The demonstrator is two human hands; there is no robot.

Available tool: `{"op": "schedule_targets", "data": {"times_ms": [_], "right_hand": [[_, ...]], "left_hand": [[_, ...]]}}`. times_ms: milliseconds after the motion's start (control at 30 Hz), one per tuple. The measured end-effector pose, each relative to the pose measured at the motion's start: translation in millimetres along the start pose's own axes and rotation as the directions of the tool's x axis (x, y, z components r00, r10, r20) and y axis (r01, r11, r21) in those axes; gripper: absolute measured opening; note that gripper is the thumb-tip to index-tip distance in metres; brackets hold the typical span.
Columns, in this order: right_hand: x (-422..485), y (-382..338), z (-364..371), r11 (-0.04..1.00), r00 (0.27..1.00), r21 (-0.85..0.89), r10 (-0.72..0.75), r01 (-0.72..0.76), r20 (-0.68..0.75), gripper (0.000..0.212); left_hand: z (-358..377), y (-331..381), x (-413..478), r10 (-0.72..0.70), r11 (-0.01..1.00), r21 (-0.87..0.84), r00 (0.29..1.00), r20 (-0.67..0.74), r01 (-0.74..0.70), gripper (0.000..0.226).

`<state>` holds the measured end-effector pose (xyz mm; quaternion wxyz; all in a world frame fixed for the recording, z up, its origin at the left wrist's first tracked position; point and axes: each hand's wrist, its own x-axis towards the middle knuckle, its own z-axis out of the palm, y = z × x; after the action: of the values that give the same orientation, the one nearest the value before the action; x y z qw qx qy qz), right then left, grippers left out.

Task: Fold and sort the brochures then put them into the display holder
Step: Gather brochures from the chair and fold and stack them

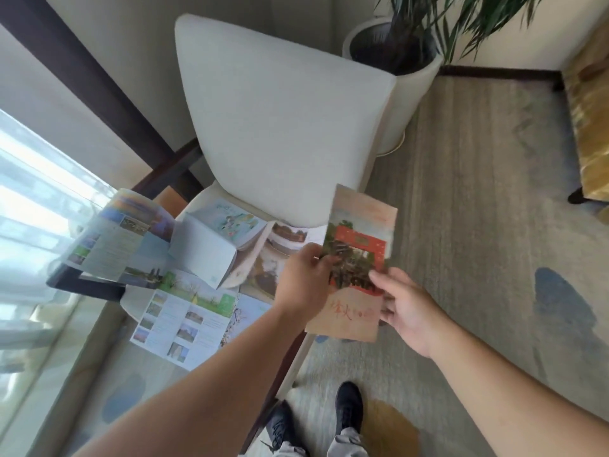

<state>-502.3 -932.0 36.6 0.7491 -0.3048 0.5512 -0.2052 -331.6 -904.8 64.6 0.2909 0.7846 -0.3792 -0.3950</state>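
The folded brochure (359, 245), with a red gate on its cover, is held upright in the air just off the front right corner of the chair (280, 110). The left hand (306, 285) grips its left edge with the fingers curled round it. The right hand (412, 311) pinches its lower right edge, thumb on the cover and fingers behind. The step in hand looks like squaring and pressing the fold. It would go best with the long edges lined up first and the crease then run flat between thumb and fingers, since a loose fold could spring open. On the chair seat lie several open brochures (184, 318), overlapping, some hanging past the front edge, so any brush could slide them off. One more open leaflet (115, 235) rests on a glass top (66, 341) left of the chair. Right of the chair the carpet (478, 192) gives free room, while a plant pot (412, 103) stands behind it. No display holder is in view.
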Motion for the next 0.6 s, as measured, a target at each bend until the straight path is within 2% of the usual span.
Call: {"op": "schedule_targets", "data": {"times_ms": [100, 200, 367, 500, 600], "right_hand": [[-0.3, -15.8, 4.1, 0.986, 0.995, 0.158, 0.034, -0.048, 0.091, 0.053], [-3.4, -25.9, 10.0, 0.985, 0.979, 0.164, 0.028, -0.062, 0.203, 0.048], [-2.9, -32.4, 20.7, 0.989, 0.965, 0.142, 0.009, -0.048, 0.263, 0.053], [-2.4, -35.9, 30.8, 0.993, 0.942, 0.104, 0.015, -0.053, 0.336, 0.051], [-3.8, -39.1, 37.1, 0.993, 0.92, 0.109, 0.004, -0.05, 0.391, 0.049]], "left_hand": [[-7.1, 8.3, -13.3, 0.072, 0.984, -0.165, 0.996, 0.053, -0.062, 0.015], [-17.5, 15.0, -23.3, 0.088, 0.945, -0.325, 0.991, 0.103, -0.05, 0.016], [-35.9, 22.2, -31.3, 0.059, 0.936, -0.351, 0.992, 0.107, -0.018, 0.015], [-49.1, 25.1, -37.2, 0.014, 0.838, -0.539, 0.985, 0.169, 0.081, 0.022], [-56.2, 26.7, -41.4, 0.017, 0.822, -0.562, 0.982, 0.188, 0.094, 0.023]]}}
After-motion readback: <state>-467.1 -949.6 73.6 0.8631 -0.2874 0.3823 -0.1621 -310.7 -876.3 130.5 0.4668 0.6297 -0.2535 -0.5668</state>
